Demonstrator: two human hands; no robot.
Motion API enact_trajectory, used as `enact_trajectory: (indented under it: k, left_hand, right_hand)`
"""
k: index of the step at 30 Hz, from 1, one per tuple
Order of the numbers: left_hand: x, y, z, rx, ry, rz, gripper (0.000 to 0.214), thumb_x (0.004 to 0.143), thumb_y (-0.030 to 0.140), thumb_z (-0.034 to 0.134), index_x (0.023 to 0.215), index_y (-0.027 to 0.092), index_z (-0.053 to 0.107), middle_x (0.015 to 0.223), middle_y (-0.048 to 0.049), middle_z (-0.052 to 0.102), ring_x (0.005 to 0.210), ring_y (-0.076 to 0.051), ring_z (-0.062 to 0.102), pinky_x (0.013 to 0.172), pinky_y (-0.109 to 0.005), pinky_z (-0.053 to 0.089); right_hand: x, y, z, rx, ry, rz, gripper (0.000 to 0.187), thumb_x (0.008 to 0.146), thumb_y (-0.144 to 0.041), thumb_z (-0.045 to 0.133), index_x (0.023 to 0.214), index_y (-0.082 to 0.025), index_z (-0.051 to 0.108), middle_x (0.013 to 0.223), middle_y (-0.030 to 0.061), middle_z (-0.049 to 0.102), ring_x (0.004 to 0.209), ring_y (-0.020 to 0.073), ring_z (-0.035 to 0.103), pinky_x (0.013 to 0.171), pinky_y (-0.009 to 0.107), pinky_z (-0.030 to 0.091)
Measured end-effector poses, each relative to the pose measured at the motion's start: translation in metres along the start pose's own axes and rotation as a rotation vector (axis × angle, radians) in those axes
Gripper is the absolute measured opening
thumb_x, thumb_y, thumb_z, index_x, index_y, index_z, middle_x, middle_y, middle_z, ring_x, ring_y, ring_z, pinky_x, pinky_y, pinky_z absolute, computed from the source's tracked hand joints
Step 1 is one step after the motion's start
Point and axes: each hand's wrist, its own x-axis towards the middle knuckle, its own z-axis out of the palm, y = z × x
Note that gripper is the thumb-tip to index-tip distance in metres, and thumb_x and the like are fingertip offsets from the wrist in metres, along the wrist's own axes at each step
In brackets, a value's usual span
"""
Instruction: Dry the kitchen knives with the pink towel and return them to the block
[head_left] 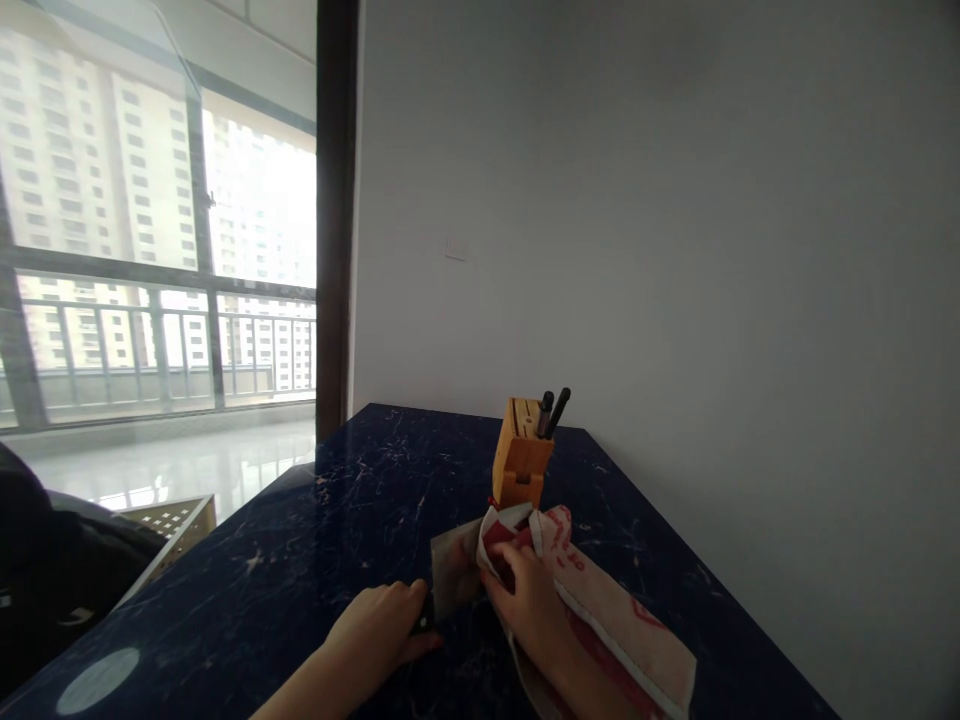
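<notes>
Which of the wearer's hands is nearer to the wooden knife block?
Right. The right hand, holding the cloth, is in front of the knife block; the left hand, gripping the cleaver by its handle, is farther away, forward and left of it.

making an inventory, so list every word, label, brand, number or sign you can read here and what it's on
No text can be read.
Cloth: red printed marks, too blurred to read.
Cleaver: no lettering can be made out on the blade.
Black item at the left edge: pale mark, too small to read.
</notes>
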Motion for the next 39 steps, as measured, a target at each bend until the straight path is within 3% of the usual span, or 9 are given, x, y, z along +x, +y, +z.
enact_trajectory:
  k: [4, 9, 13, 16, 19, 25, 30, 35, 39]
  left_hand:
    - [0.001, 0.002, 0.007, -0.02, 0.082, -0.004, 0.038, 0.08, 0.049, 0.041, 0.09, 0.017, 0.059, 0.081, -0.0103, 0.067, 0.076, -0.029, 0.065, 0.064, -0.035, 0.05]
    - [0.001, 0.001, 0.01, -0.047, 0.11, -0.015, 0.035, 0.08, 0.048, 0.04, 0.085, 0.019, 0.059, 0.077, -0.0086, 0.068, 0.073, -0.028, 0.066, 0.06, -0.035, 0.05]
    - [0.0, 0.0, 0.009, -0.065, 0.094, -0.037, 0.032, 0.078, 0.046, 0.042, 0.085, 0.02, 0.059, 0.077, -0.008, 0.068, 0.072, -0.029, 0.066, 0.059, -0.035, 0.05]
    - [0.001, 0.0, 0.008, -0.068, 0.09, -0.05, 0.031, 0.078, 0.046, 0.043, 0.085, 0.02, 0.059, 0.078, -0.0077, 0.068, 0.073, -0.028, 0.066, 0.059, -0.034, 0.049]
    - [0.0, 0.0, 0.008, -0.073, 0.081, -0.063, 0.033, 0.078, 0.047, 0.042, 0.086, 0.02, 0.059, 0.078, -0.0076, 0.068, 0.074, -0.027, 0.066, 0.06, -0.033, 0.049]
    - [-0.002, 0.0, 0.005, -0.087, 0.067, -0.059, 0.036, 0.078, 0.048, 0.04, 0.089, 0.019, 0.059, 0.082, -0.0088, 0.068, 0.077, -0.027, 0.065, 0.062, -0.033, 0.048]
    - [-0.003, 0.001, 0.003, -0.089, 0.05, -0.067, 0.036, 0.079, 0.048, 0.04, 0.089, 0.02, 0.059, 0.083, -0.0088, 0.067, 0.077, -0.028, 0.065, 0.062, -0.033, 0.048]
    - [-0.004, 0.001, 0.005, -0.104, 0.066, -0.061, 0.035, 0.078, 0.05, 0.04, 0.088, 0.021, 0.058, 0.079, -0.0072, 0.067, 0.074, -0.025, 0.065, 0.058, -0.029, 0.046]
    - [-0.001, -0.001, 0.009, -0.107, 0.074, -0.032, 0.034, 0.079, 0.049, 0.04, 0.086, 0.021, 0.058, 0.077, -0.007, 0.067, 0.073, -0.024, 0.066, 0.057, -0.027, 0.046]
  right_hand:
    - [-0.001, 0.004, -0.01, 0.024, -0.054, -0.011, 0.03, 0.087, -0.029, 0.033, 0.093, -0.02, 0.062, 0.089, 0.0056, 0.063, 0.087, 0.0189, 0.055, 0.08, 0.032, 0.037]
    - [-0.008, 0.001, -0.036, -0.159, -0.09, -0.041, 0.035, 0.075, -0.009, 0.045, 0.107, -0.02, 0.056, 0.104, 0.0046, 0.061, 0.1, 0.0191, 0.051, 0.087, 0.033, 0.032]
    - [-0.033, -0.003, -0.049, -0.447, -0.172, -0.05, 0.013, 0.072, -0.02, 0.056, 0.083, -0.023, 0.061, 0.087, 0.0023, 0.064, 0.087, 0.0227, 0.055, 0.08, 0.038, 0.032]
    - [-0.056, 0.006, -0.046, -0.609, -0.212, -0.151, 0.015, 0.061, -0.027, 0.067, 0.072, -0.022, 0.06, 0.079, 0.0021, 0.064, 0.08, 0.0237, 0.056, 0.074, 0.037, 0.031]
    - [-0.066, 0.019, -0.043, -0.677, -0.171, -0.216, 0.005, 0.068, -0.017, 0.059, 0.069, -0.022, 0.059, 0.072, 0.0006, 0.065, 0.074, 0.0204, 0.056, 0.072, 0.035, 0.03]
    - [-0.045, 0.031, -0.064, -0.762, -0.221, -0.127, 0.026, 0.07, -0.005, 0.044, 0.074, -0.023, 0.062, 0.077, 0.0066, 0.066, 0.077, 0.0242, 0.057, 0.071, 0.039, 0.03]
    - [-0.025, 0.019, -0.053, -0.554, -0.154, -0.093, 0.025, 0.062, -0.006, 0.047, 0.075, -0.022, 0.062, 0.083, 0.0066, 0.064, 0.085, 0.0258, 0.056, 0.076, 0.038, 0.035]
    - [-0.001, 0.017, -0.011, -0.189, 0.001, 0.007, 0.049, 0.068, -0.006, 0.042, 0.116, -0.012, 0.047, 0.11, 0.0144, 0.057, 0.102, 0.0229, 0.053, 0.084, 0.032, 0.038]
    - [0.011, 0.019, 0.004, -0.031, 0.038, 0.092, 0.041, 0.07, -0.006, 0.039, 0.11, -0.013, 0.049, 0.101, 0.0126, 0.061, 0.093, 0.0215, 0.058, 0.08, 0.031, 0.042]
